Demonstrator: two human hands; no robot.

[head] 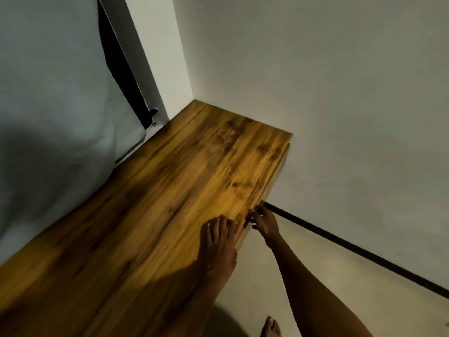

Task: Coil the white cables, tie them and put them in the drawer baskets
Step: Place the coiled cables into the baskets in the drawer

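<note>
Your left hand [220,242] lies flat on the wooden top [184,190], right hand [263,222] curled at its right edge, grip unclear; fingers may get pinched there.

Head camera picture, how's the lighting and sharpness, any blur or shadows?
Head view: dim, warm light; the brown wooden cabinet top is motion-smeared along its grain; a dark shadow crosses its near end under the left hand; the right hand at the front edge is soft; the straight black skirting strip bows slightly from the wide lens.
</note>
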